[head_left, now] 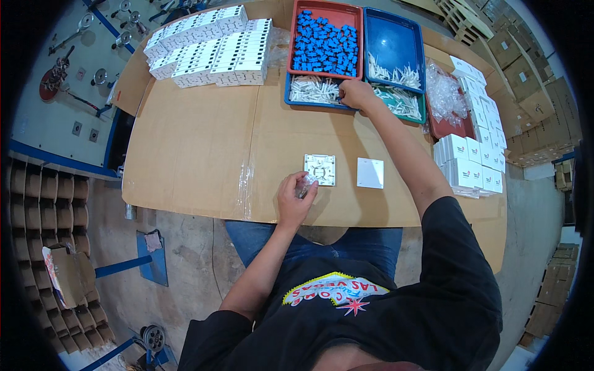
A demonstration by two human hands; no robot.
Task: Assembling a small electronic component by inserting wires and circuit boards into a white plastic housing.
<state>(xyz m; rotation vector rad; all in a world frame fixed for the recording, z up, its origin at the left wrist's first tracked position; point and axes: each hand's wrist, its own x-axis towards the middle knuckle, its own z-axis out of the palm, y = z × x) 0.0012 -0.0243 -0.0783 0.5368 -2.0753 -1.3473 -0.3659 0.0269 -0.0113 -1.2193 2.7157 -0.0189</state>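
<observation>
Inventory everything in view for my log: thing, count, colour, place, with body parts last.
Cardboard sheet: one, brown, work surface
Small boxes: many, white, stacked far left and right
Red tray: one, red, far centre
Blue pieces: many, blue, in red tray
Blue trays: two, blue, beside and below red tray
Green tray: one, green, below right blue tray
Slender pieces: many, white, in blue and green trays
Reddish tray: one, right, holding clear bags
Fitted square plate: one, whitish, by left hand
Flat panel: one, white, right of plate
Compartment rack: one, brown, left
Cartons: several, brown, right background
Left hand: one, holding clear, unidentified item
Right hand: one, at trays; grasp unclear
</observation>
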